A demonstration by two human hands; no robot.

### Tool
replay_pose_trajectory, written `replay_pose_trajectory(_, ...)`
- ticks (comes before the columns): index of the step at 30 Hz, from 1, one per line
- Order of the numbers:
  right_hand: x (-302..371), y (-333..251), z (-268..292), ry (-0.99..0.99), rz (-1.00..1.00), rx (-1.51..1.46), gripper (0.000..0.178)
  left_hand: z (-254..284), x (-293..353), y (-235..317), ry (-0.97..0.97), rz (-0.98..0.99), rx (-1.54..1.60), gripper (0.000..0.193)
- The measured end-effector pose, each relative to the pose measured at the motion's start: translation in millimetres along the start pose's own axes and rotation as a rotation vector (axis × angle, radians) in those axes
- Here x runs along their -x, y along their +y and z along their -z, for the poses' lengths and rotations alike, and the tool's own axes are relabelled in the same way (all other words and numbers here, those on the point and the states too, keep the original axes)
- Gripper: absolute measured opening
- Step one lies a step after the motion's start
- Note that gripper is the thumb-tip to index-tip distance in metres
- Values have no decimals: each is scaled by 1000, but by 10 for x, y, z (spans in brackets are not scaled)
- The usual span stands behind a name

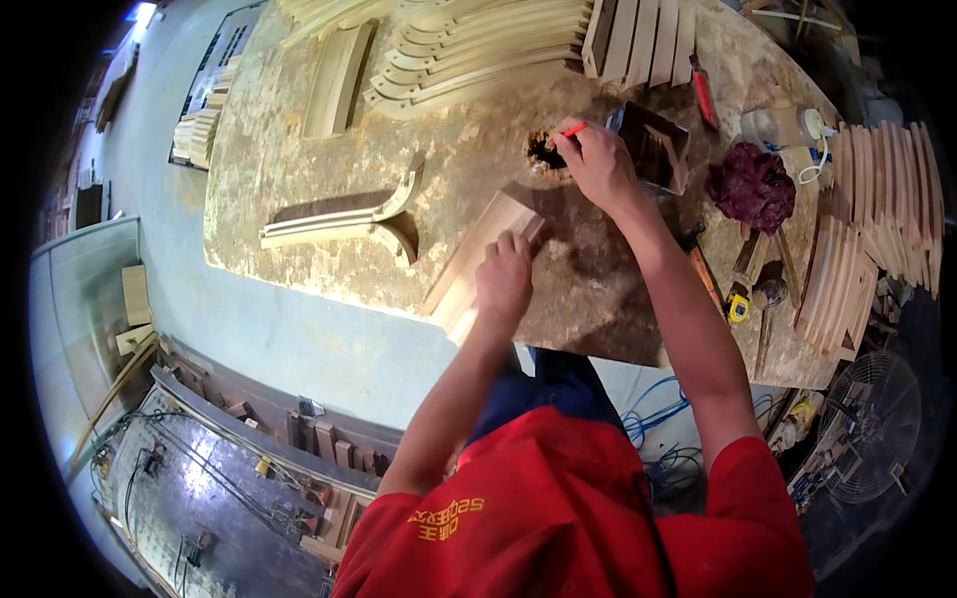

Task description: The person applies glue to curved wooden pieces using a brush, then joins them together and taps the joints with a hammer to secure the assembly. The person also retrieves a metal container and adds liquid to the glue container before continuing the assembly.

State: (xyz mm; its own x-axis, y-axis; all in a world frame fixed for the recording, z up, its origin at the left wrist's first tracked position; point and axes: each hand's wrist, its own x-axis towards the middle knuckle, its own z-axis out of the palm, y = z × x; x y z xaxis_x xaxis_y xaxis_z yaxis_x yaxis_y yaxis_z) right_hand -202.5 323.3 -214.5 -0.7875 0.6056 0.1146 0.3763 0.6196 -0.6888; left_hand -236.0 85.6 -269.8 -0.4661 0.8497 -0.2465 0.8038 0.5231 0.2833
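My left hand (505,281) grips a pale wooden board (478,244) at the table's near edge, its curled fingers lying across the wood. My right hand (598,164) is closed on a slim red stick (573,130), whose kind I cannot make out. Beside that hand a dark, ragged patch (543,150) marks the tabletop; whether it is a hole or a lump is unclear. Close by on the right stands an open box (653,149). Left of the board lies a joined wooden piece (344,221) with a forked, curving end.
Curved wooden slats (469,60) and straight strips (643,40) are stacked at the table's (269,179) far side. Toward the right lie a red-handled tool (704,95), a plastic bottle (783,128), a maroon cloth (753,187), a yellow tape measure (738,307) and slat stacks (837,289).
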Motion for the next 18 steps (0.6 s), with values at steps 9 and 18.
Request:
replay_pose_trajectory(9, 259, 41, 270, 258, -333, -508, 21, 102, -174, -432, 77, 144, -41, 15)
replay_pose_trajectory(18, 967, 159, 978, 465, -476, -1053, 21, 1201, 494, -672, 277, 12, 778, 31)
